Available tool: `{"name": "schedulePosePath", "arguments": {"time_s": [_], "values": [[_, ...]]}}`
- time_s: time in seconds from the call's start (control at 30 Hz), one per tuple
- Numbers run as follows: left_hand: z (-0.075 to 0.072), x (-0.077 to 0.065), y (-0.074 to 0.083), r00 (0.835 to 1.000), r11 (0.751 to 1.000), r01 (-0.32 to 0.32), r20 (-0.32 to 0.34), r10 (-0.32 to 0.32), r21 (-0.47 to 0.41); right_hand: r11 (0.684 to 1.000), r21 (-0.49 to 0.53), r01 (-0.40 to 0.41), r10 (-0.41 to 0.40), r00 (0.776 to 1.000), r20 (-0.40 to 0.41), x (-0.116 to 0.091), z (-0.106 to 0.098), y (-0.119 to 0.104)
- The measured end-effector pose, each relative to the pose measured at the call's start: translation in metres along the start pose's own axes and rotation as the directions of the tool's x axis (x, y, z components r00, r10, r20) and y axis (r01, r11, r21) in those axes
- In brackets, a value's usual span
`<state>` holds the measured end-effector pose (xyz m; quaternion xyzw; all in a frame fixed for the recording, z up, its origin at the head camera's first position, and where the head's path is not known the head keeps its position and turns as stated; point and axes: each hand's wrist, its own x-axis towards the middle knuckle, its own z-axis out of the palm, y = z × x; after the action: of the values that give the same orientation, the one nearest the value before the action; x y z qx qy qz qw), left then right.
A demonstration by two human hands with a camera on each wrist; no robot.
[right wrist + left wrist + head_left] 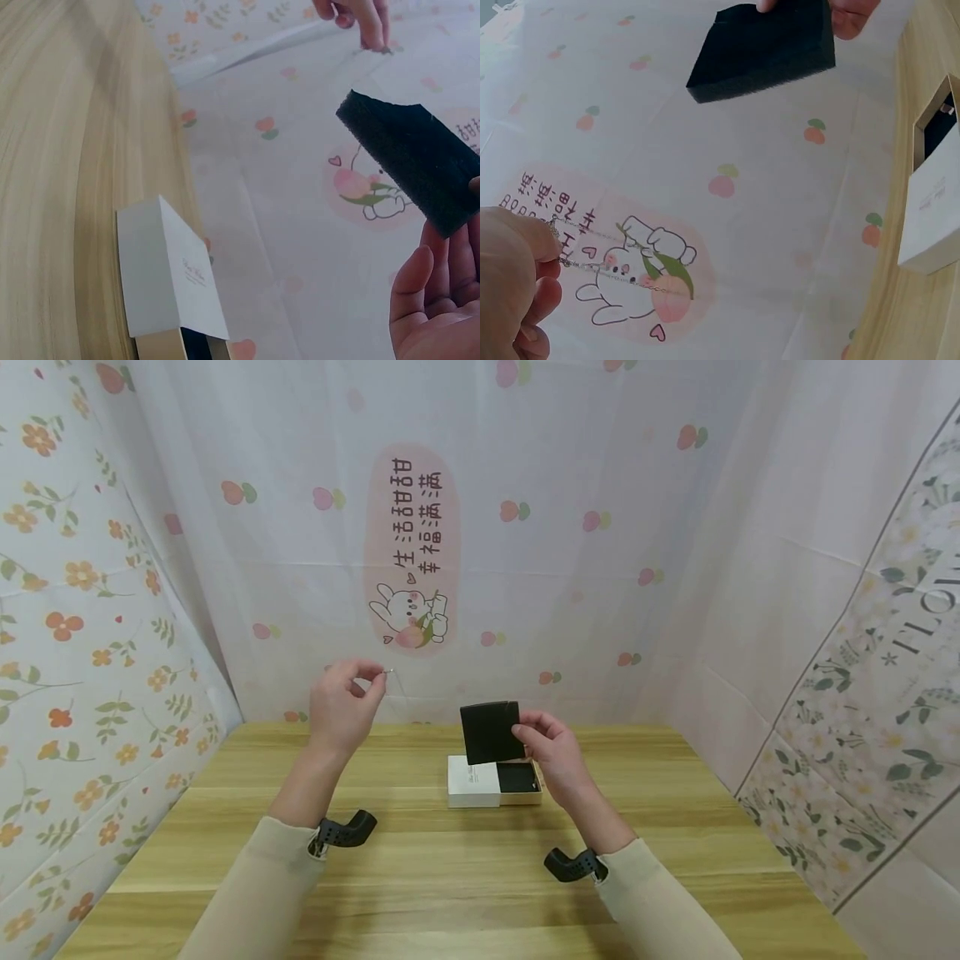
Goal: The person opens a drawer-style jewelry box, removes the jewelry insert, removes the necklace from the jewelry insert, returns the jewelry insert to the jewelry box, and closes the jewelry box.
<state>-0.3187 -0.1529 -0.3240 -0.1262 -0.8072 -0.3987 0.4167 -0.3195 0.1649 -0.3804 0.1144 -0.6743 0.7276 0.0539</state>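
Between thumb and fingertips my left hand (343, 703) pinches a thin silver chain necklace (622, 281), raised above the table's far side. The chain hangs down in a fine loop. My right hand (553, 745) grips the edge of a square black foam pad (491, 732), held up to the right of the necklace and apart from it. In the right wrist view the thick, rough edge of the foam pad (405, 157) shows. Beneath it on the table lies a white jewelry box (474, 783), its drawer (519, 779) pulled partly out to the right, black inside.
The wooden table (420, 877) ends at a hanging white curtain (570, 610) printed with fruit and a rabbit. Flowered cloths (82, 635) close off both sides. A black wrist mount (348, 829) sits on each forearm.
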Motion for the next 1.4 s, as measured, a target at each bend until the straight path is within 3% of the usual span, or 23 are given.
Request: {"name": "schedulePosePath", "arguments": {"time_s": [0.73,1.1,1.4], "values": [[-0.009,-0.029,-0.031,0.997,0.998,0.065,0.03,-0.066,0.02,1.0,-0.027,-0.009,0.008,1.0,-0.022,0.0,-0.004,0.0],[-0.021,-0.046,-0.05,0.982,0.981,0.183,0.046,-0.185,0.06,0.999,-0.032,-0.017,0.017,1.0,-0.019,0.0,-0.006,0.001],[-0.026,-0.054,-0.063,0.984,0.979,0.17,0.029,-0.174,0.117,0.998,-0.056,-0.017,0.016,0.999,-0.029,0.0,-0.007,0.003]]}}
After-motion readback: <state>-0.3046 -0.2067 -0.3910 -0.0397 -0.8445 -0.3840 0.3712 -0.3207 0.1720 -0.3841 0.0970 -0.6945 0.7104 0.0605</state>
